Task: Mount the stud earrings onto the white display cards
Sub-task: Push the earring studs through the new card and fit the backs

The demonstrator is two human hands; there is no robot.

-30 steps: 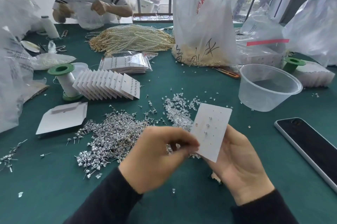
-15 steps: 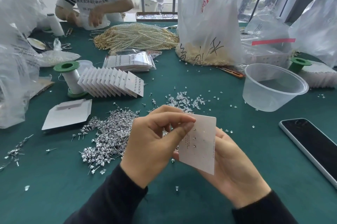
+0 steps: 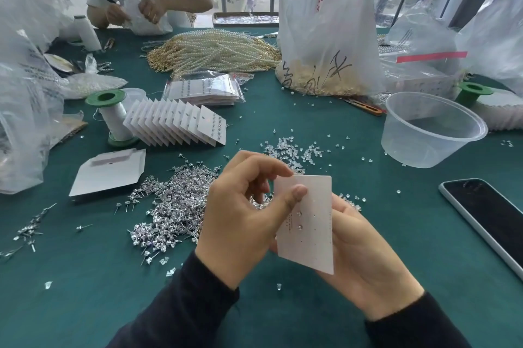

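**Operator:** Where is the white display card?

**Manual:** You hold the white display card (image 3: 308, 237) upright between both hands, above the green counter (image 3: 85, 305). Two stud earrings (image 3: 299, 215) sit on its face, just below your left thumb.

**Operator:** State of the left hand?

**Manual:** Your left hand (image 3: 243, 214) pinches the card's upper left corner, with the thumb on the face and the index finger curled over the top edge.

**Operator:** And the right hand?

**Manual:** Your right hand (image 3: 365, 257) backs the card from behind, palm up. The card hides its fingers, so their curl cannot be told.

**Operator:** Loose stock?

**Manual:** The heap of loose studs (image 3: 175, 206) lies just left of your left hand. Clear earring backs (image 3: 294, 149) are scattered beyond both hands.
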